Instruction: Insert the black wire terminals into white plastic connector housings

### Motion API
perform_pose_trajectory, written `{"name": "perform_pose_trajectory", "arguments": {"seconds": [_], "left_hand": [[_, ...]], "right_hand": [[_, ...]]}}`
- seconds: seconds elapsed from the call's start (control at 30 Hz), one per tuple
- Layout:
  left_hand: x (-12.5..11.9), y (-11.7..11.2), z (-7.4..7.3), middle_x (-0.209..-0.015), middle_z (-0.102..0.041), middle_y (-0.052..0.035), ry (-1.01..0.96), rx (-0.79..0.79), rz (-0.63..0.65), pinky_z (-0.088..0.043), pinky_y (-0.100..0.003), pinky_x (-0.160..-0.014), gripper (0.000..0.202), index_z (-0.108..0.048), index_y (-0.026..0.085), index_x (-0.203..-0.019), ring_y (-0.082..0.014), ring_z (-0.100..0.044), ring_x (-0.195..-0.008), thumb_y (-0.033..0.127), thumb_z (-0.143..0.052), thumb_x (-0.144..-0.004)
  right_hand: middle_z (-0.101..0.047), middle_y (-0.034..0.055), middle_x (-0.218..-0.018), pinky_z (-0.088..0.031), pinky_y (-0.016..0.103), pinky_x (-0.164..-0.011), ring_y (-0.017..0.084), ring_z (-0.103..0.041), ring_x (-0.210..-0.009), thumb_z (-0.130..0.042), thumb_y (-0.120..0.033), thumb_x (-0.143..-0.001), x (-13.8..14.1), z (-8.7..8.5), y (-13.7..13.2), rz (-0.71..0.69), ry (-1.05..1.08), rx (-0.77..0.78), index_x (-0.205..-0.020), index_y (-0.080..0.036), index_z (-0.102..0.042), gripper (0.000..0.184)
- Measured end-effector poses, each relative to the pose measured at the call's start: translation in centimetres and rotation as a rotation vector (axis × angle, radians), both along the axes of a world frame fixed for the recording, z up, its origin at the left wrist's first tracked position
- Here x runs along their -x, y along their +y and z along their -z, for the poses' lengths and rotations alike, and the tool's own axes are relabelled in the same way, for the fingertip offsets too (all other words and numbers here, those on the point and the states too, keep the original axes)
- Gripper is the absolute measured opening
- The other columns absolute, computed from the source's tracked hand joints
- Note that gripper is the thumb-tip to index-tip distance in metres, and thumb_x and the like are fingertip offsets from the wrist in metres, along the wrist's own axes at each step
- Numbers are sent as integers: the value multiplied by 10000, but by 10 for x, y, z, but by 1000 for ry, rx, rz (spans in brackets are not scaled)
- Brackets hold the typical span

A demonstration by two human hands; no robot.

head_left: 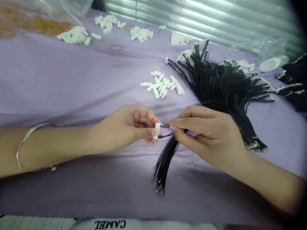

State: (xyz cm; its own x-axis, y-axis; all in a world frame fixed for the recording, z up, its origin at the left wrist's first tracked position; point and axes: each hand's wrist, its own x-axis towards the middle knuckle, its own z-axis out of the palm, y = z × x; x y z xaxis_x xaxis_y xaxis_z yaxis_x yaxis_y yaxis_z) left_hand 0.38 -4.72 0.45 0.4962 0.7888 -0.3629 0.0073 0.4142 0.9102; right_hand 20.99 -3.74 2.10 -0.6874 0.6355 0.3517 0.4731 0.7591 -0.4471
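My left hand pinches a small white plastic connector between thumb and fingers. My right hand pinches the tip of a thin black wire right at the connector's side. A loose bunch of black wires with metal ends hangs down under my right hand. Behind that hand lies a large fanned bundle of black wires. A pile of white connectors sits just beyond both hands.
A lilac cloth covers the table. More heaps of white connectors lie at the back left and centre. Rubber bands and clear plastic bags sit far left; a white lid and dark bundles far right.
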Motion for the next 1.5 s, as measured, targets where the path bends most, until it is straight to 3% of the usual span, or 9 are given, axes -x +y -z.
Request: {"name": "perform_pose_trajectory", "arguments": {"seconds": [0.2, 0.4, 0.53, 0.7, 1.03, 1.13, 1.27, 1.37, 1.5], "left_hand": [[0, 0, 0, -616, -675, 25, -4, 22, 11, -542, -209, -613, 48, -632, 148, -759, -107, -655, -593, 101, -636, -749], [-1, -2, 0, -612, -678, 20, -30, 17, 0, -533, -168, -599, 78, -610, 126, -738, -78, -640, -573, 52, -630, -750], [-2, -1, -2, -614, -676, 23, -41, 41, -19, -538, -160, -610, 78, -611, 124, -752, -75, -652, -586, 47, -615, -768], [-1, 2, -2, -613, -667, 35, -64, 75, -35, -540, -166, -606, 84, -605, 140, -765, -87, -667, -594, 63, -636, -755], [-2, 3, -2, -589, -656, 36, -51, 80, -28, -535, -185, -603, 91, -573, 139, -769, -91, -654, -580, 56, -611, -760], [-2, 2, -2, -597, -654, 36, -58, 61, -30, -539, -180, -607, 107, -554, 137, -766, -83, -651, -580, 40, -600, -772], [-2, 1, -2, -622, -657, 28, -61, 72, -34, -543, -187, -601, 115, -532, 131, -777, -83, -649, -580, 24, -573, -790], [-2, 2, 0, -640, -662, 26, -69, 82, -47, -547, -195, -625, 105, -537, 126, -796, -88, -662, -599, 32, -584, -790], [-1, 3, 3, -678, -683, 21, -107, 80, -55, -555, -208, -661, 131, -548, 126, -812, -103, -681, -640, 46, -635, -756]], "right_hand": [[-605, 41, -721, -463, 267, -585, 129, -548, -666, -555, -111, -844, 0, 3, 0, -46, -16, -137, -828, -180, -665, 130], [-612, 52, -736, -462, 284, -627, 138, -543, -692, -526, -117, -875, 4, 8, 0, -87, -21, -122, -777, -154, -639, 154], [-629, 82, -854, -462, 346, -703, 183, -554, -779, -571, -163, -855, 2, 7, -1, -47, -38, -225, -911, -165, -624, 77], [-599, 66, -817, -421, 363, -667, 193, -520, -749, -579, -139, -831, -2, 9, -3, 11, -126, -356, -830, -194, -589, 56], [-603, 90, -850, -440, 362, -685, 202, -537, -772, -533, -157, -866, 2, 15, 0, 27, -145, -351, -844, -170, -577, 51], [-598, 107, -926, -474, 364, -733, 215, -557, -844, -477, -151, -891, -1, 9, 2, 44, -187, -339, -908, -168, -554, 81], [-603, 88, -960, -463, 306, -778, 177, -564, -879, -486, -101, -879, -11, -7, 2, 200, -134, -349, -963, -198, -515, 132], [-579, 57, -805, -455, 252, -669, 130, -538, -731, -514, -76, -853, -10, -13, -3, 129, -64, -248, -902, -172, -523, 108], [-547, 42, -731, -461, 259, -638, 133, -529, -697, -520, -64, -832, 1, -7, -8, 16, -23, -162, -829, -139, -552, 81]]}}
